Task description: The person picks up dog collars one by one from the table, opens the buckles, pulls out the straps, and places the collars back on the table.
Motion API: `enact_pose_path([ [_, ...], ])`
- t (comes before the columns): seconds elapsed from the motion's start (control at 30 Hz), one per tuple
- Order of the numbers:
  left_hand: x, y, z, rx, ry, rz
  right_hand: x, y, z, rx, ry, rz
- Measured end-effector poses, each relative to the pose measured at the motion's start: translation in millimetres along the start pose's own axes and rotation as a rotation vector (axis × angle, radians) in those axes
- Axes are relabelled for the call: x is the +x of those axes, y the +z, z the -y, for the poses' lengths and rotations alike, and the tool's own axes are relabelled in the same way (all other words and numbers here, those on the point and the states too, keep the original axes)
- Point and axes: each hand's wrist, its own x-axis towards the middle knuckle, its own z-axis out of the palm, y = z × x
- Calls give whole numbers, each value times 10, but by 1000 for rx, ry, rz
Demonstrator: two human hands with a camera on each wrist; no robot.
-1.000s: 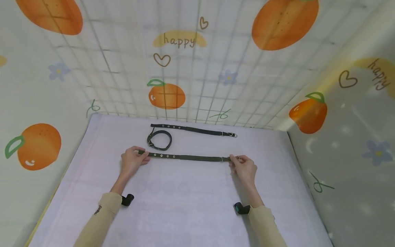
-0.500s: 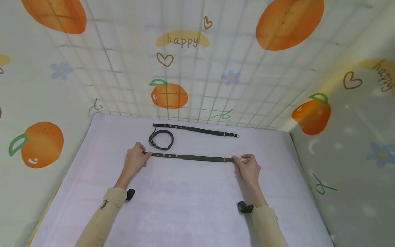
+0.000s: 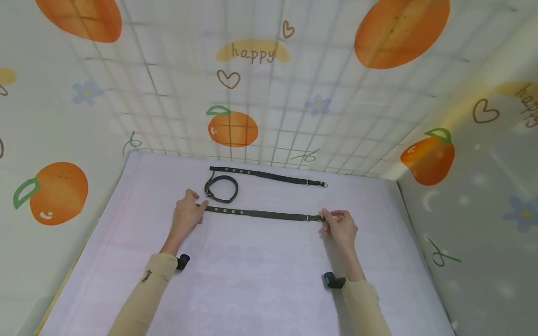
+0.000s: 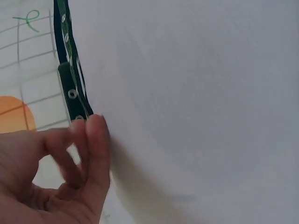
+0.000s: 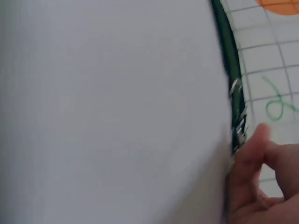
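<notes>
A dark green pet collar (image 3: pixel 277 215) lies stretched straight across the white table, its eyelets to the left and its metal buckle to the right. My left hand (image 3: pixel 188 213) pinches the eyelet end between thumb and fingers. At the buckle end, my right hand (image 3: pixel 342 227) holds the strap by its tip, partly covering the metal. In the left wrist view, fingertips of the left hand (image 4: pixel 96 163) meet at the strap beside an eyelet. The right wrist view has the right hand (image 5: pixel 247 179) just below the blurred metal fittings.
Behind the held collar lies a second collar (image 3: pixel 281 178), laid out straight. A third collar (image 3: pixel 237 187), buckled into a loop, sits between them toward the left. The white table (image 3: pixel 252 280) meets a printed cloth backdrop (image 3: pixel 269 102) at its back and sides.
Both hands keep hold of the collar, which stays straight. The right thumb and fingers have shifted slightly, showing more of the buckle. The whole view has drifted a little.
</notes>
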Motion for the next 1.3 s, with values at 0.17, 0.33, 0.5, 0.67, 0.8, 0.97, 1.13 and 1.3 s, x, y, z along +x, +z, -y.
enact_pose_path([
  [0.17,26,35,-69,-27,39,-92,2,198,320,55,-38,31],
  [0.33,99,95,-160,-5,57,-214,-2,491,627,70,-93,108],
  [0.5,174,121,-316,-6,34,-255,-64,870,860,21,-205,148],
  [0.67,272,163,-407,51,10,-191,-140,1224,1086,-26,-331,192],
  [0.8,327,203,-442,140,15,-145,-199,1477,1256,-51,-418,231],
  [0.97,353,241,-437,220,4,-153,-298,1744,1399,-116,-465,281],
  [1.13,364,234,-433,214,22,-157,-385,1886,1490,-185,-465,295],
  [1.3,361,230,-424,86,39,-158,-462,1914,1522,-140,-483,344],
])
